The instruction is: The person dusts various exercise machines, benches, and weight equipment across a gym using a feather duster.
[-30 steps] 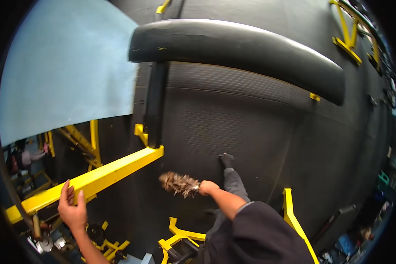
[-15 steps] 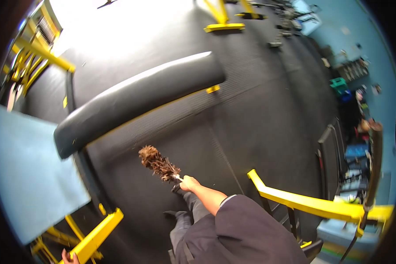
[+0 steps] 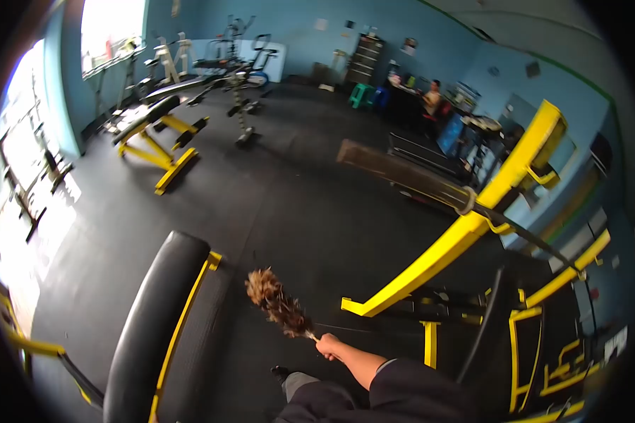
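My right hand (image 3: 328,346) is closed around the handle of a brown feather duster (image 3: 279,303). The duster's feathered head points up and to the left, held above the black floor and touching no equipment that I can make out. Left of it lies a long black padded bench (image 3: 155,317) with a yellow frame edge. To the right, the foot of a yellow steel upright (image 3: 430,261) reaches toward the duster. My left hand is out of the picture.
A barbell with a brown sleeve (image 3: 402,173) juts across from the yellow upright. Further off stand a black and yellow bench (image 3: 148,130), a treadmill (image 3: 430,158) and a green stool (image 3: 360,95). A person (image 3: 431,97) is at the far wall.
My view has swung up and to the right, bringing the far wall into sight. The feather duster stays in my right hand. My left hand, earlier at a yellow bar lower left, has left the view.
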